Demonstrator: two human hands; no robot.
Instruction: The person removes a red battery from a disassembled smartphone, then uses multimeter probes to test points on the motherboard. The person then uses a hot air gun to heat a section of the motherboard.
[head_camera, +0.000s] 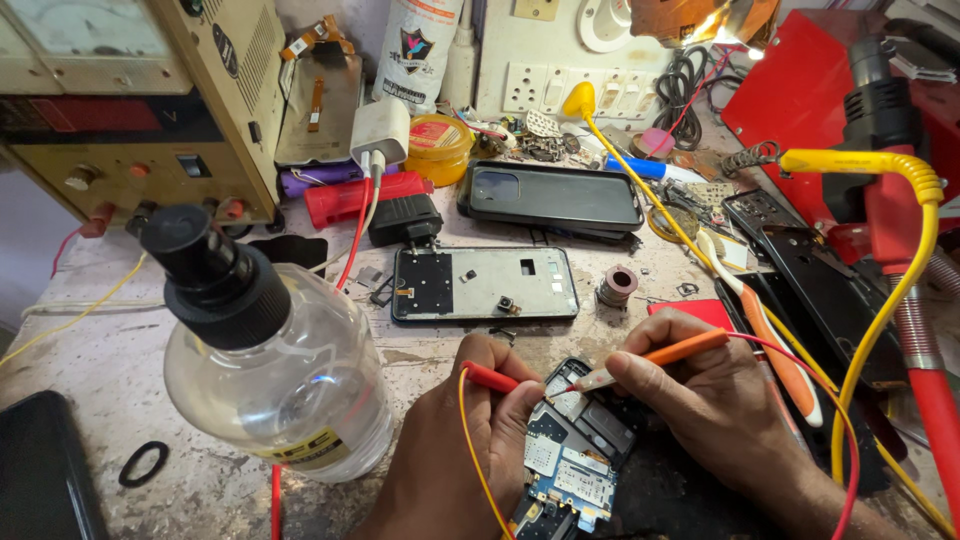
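The open phone with its blue circuit board (568, 455) lies on our worktop (120, 370), left hand (455, 450) pinching a red probe (490, 377), right hand (715, 400) pinching an orange one (685, 350); a slip might scratch tiny parts.

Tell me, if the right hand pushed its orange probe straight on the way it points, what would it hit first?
Probably the opened phone's circuit board; the right hand aims its orange probe down-left onto it, the tip seemingly almost touching.

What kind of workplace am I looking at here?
Most likely a phone repair bench. Both hands press red and orange probes onto an opened phone's circuit board, a stripped phone frame lies just beyond, and a bench power supply with a needle meter stands at the back left.
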